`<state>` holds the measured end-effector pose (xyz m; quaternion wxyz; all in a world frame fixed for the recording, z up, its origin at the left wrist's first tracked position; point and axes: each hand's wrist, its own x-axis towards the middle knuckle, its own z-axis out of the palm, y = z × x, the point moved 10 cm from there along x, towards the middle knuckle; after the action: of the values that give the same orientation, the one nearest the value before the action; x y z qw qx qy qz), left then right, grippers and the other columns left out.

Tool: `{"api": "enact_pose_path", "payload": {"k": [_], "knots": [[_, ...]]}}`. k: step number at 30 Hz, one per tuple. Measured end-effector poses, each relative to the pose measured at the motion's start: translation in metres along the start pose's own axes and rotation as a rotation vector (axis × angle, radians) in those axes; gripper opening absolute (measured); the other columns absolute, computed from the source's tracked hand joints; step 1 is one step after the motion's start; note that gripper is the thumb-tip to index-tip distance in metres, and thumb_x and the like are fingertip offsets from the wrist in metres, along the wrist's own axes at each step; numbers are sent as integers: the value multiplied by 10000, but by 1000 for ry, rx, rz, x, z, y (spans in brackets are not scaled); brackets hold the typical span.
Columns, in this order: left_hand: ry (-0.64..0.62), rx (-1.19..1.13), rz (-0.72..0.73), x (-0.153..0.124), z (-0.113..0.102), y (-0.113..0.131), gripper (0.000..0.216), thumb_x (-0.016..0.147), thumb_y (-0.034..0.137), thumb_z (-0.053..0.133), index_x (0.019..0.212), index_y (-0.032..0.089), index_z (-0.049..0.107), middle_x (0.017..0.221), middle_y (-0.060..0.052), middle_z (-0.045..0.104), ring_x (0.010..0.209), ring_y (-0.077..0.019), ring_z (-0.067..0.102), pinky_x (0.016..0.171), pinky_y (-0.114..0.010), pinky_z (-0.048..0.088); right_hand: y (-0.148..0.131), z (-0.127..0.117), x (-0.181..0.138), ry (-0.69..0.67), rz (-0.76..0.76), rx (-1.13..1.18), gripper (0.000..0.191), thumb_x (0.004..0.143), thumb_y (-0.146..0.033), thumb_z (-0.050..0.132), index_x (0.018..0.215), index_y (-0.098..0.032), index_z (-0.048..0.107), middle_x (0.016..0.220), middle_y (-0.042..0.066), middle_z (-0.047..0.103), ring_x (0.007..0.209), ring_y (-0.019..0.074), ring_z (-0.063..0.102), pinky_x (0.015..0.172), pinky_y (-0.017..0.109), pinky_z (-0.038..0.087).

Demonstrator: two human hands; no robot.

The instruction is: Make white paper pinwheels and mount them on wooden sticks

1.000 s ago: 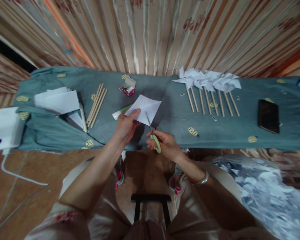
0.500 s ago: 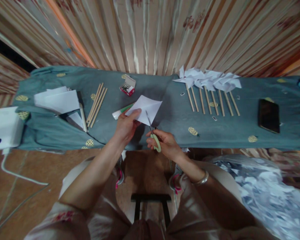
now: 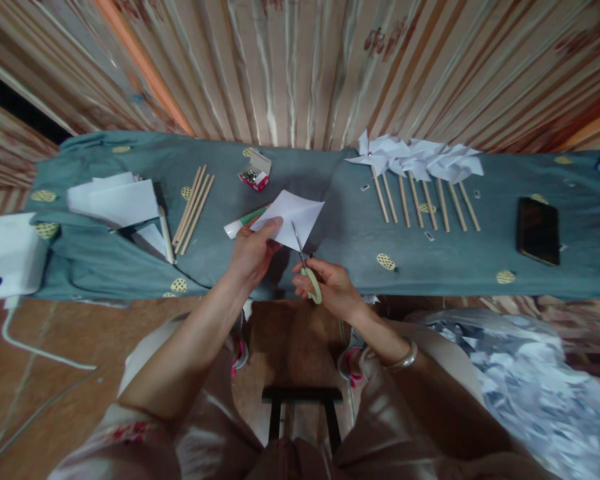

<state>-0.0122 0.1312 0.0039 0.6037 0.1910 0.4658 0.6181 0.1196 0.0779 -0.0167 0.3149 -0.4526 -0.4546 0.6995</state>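
My left hand [image 3: 253, 252] pinches the near corner of a white square of paper [image 3: 293, 215], held above the front edge of the table. My right hand [image 3: 330, 285] grips green-handled scissors [image 3: 307, 270]; their blades point up into the paper's lower edge. A green-and-white glue stick [image 3: 241, 224] lies just behind my left hand. Both hands hover over the grey-blue cloth [image 3: 330, 233] covering the table.
Finished white paper pinwheels on wooden sticks [image 3: 420, 180] lie at the right, a black phone [image 3: 537, 231] beyond them. Loose sticks [image 3: 194, 208], a stack of white paper [image 3: 113, 200], a pen and a red pin box [image 3: 254, 175] lie left. Paper scraps [image 3: 530, 387] fill a bag at lower right.
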Motion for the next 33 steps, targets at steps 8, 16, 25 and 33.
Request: {"api": "enact_pose_path", "payload": {"k": [8,16,25,33], "knots": [[0,10,-5,0,0,-2,182,634,145,781,763,212,672,769,-8,726,715,-172,677,668,-267,547,2,-2,1,3,-8,-45,423,647,-544,786,863,-202,659,602,-52,637,528,94,575,542,242,477],[-25,54,15,2,-1,-2,174,623,200,801,755,197,689,818,-19,736,800,-194,688,720,-291,560,-1,0,1,10,-23,-25,412,621,-531,806,823,-205,656,572,-62,633,496,86,560,512,229,461],[-42,104,12,3,-2,-2,199,614,248,820,762,222,690,890,-36,749,938,-251,692,782,-351,563,0,0,1,5,-24,-29,388,642,-519,799,817,-202,658,562,-62,618,501,95,577,503,231,460],[-43,71,20,3,0,-2,181,615,225,810,745,203,686,823,-24,741,821,-207,693,739,-311,574,0,3,0,-14,-9,-5,384,643,-513,800,817,-204,655,587,-59,627,511,88,577,507,219,466]]}}
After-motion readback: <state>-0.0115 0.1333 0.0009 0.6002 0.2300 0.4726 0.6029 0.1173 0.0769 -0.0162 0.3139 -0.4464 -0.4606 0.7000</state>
